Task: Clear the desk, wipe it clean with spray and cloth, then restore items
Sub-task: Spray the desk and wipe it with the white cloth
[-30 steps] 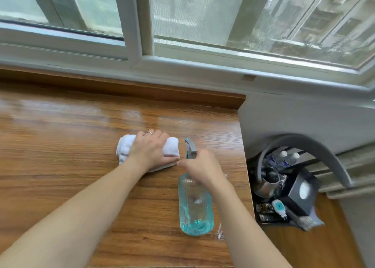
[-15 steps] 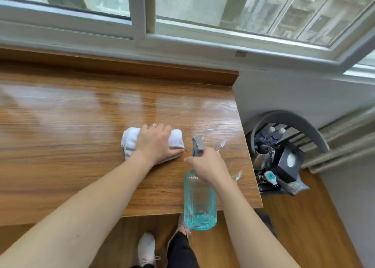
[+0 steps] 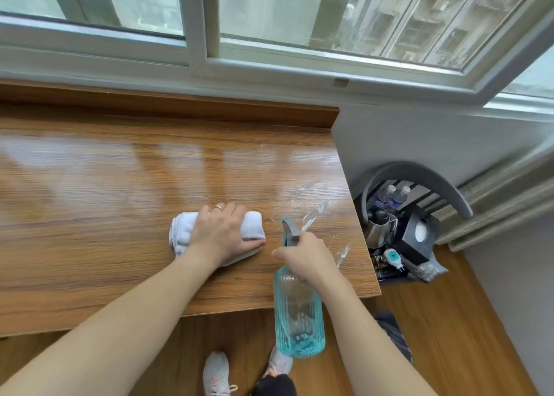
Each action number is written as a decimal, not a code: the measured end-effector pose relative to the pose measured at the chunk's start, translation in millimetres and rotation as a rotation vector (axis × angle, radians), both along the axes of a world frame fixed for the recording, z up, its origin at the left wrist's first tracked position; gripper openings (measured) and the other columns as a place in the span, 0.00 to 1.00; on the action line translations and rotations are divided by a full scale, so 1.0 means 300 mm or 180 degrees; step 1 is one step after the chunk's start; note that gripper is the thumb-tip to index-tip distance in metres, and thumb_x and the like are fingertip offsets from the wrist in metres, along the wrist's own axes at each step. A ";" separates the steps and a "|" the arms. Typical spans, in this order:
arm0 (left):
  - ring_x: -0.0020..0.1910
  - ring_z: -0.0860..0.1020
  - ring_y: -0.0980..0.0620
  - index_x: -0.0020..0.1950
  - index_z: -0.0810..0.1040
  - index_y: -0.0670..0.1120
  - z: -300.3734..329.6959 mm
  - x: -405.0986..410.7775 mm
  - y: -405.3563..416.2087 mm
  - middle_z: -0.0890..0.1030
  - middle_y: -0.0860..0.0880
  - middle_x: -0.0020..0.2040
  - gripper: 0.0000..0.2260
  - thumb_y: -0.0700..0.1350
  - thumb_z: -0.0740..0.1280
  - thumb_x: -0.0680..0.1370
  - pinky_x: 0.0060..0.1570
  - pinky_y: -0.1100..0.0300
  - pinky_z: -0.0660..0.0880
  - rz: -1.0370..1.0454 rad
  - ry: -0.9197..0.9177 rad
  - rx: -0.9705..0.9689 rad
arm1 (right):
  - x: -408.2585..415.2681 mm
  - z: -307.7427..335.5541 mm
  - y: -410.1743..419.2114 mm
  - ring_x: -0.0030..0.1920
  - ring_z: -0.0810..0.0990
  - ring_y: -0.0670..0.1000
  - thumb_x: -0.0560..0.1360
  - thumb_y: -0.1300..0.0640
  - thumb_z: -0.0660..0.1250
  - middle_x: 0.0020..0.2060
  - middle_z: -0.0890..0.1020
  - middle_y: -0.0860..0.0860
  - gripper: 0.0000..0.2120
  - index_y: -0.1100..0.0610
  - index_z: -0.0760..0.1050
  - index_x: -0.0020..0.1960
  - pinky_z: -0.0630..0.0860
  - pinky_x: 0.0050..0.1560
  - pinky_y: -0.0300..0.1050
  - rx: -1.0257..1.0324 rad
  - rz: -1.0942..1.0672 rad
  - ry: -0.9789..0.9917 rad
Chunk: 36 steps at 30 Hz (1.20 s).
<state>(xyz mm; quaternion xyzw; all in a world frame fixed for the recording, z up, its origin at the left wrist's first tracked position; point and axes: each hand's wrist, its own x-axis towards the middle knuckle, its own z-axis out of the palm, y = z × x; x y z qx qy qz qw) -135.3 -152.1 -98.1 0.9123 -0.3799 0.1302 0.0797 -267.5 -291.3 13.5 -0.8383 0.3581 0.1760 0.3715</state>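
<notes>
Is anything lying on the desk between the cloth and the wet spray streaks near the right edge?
Nothing visible. The left hand presses the cloth; bare desk runs from it to the streaks. The bottle, gripped by the right hand, is held nearer the front edge.
</notes>
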 end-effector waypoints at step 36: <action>0.36 0.77 0.45 0.43 0.78 0.48 0.016 -0.254 0.073 0.78 0.49 0.37 0.32 0.76 0.59 0.63 0.39 0.51 0.69 0.0401 0.0035 0.0099 | -0.207 -0.068 -0.076 0.44 0.82 0.52 0.73 0.50 0.71 0.46 0.82 0.51 0.16 0.54 0.76 0.58 0.78 0.42 0.47 0.0467 0.0248 0.0094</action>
